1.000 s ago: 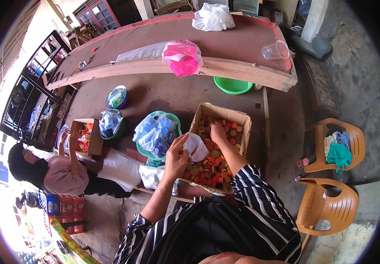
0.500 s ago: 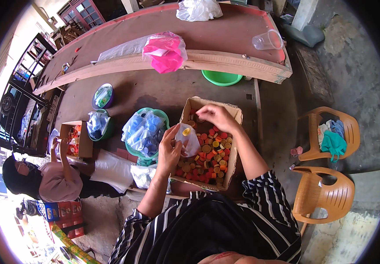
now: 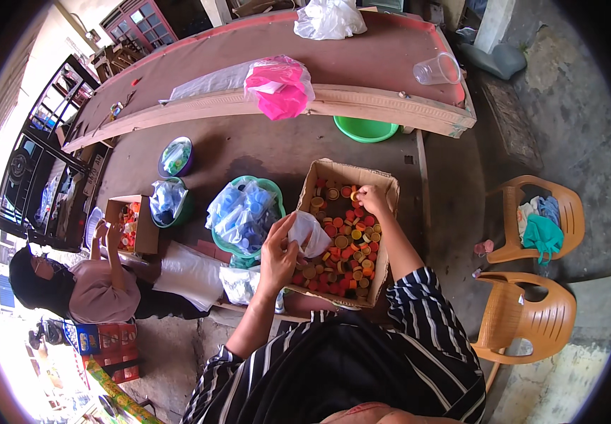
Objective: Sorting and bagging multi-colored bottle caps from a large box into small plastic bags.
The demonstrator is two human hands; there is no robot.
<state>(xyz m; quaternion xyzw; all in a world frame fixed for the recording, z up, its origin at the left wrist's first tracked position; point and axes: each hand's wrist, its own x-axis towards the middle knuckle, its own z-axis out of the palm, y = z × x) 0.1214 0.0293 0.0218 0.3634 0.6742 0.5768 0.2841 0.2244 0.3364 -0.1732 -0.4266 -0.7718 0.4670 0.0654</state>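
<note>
My left hand [image 3: 278,256] is closed on the edge of a small clear plastic bag [image 3: 310,234], holding it over the left side of a cardboard box [image 3: 391,185]. Loose bottle caps [image 3: 348,256] in red, orange, yellow and tan fill much of the box. Inside its far right part, the fingers of my right hand [image 3: 374,201] pinch together on what looks like an orange-yellow bottle cap, partly hidden by the fingertips. What lies inside the bag is hard to make out.
Left of the box stands a green basin [image 3: 277,189] of bagged blue caps, with smaller bowls beyond. A person [image 3: 104,290] works at another cap box [image 3: 148,233] on the far left. A raised wooden ledge [image 3: 376,99] crosses behind; plastic chairs [image 3: 531,318] stand right.
My right hand has moved from beside the bag's mouth to the caps at the box's far right. The yellow cap seen at the bag's mouth no longer shows there. My left hand keeps the bag.
</note>
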